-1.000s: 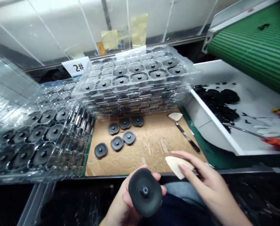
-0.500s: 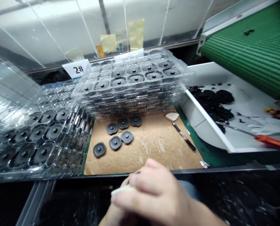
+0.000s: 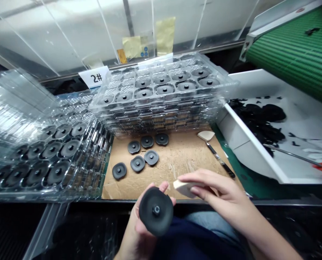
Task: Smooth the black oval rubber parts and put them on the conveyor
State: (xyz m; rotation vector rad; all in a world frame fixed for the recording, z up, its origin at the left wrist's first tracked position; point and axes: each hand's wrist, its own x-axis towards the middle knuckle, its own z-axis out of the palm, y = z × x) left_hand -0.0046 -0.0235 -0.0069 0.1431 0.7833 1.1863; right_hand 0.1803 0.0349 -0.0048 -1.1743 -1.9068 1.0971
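My left hand grips a round black rubber disc with a small hub in its middle, held below the table's front edge. Just to its right, my right hand pinches a cream wedge-shaped scraper, its tip close to the disc's upper right rim. Several more black discs lie loose on the brown cardboard mat ahead of my hands.
A stack of clear blister trays holding discs stands behind the mat, another tray stack at the left. A knife with a cream blade lies on the mat's right. A white bin with black scraps and a green conveyor are at the right.
My right hand, which covered the disc half a second ago, has drawn back to the right with the scraper. The disc shows again in my left hand.
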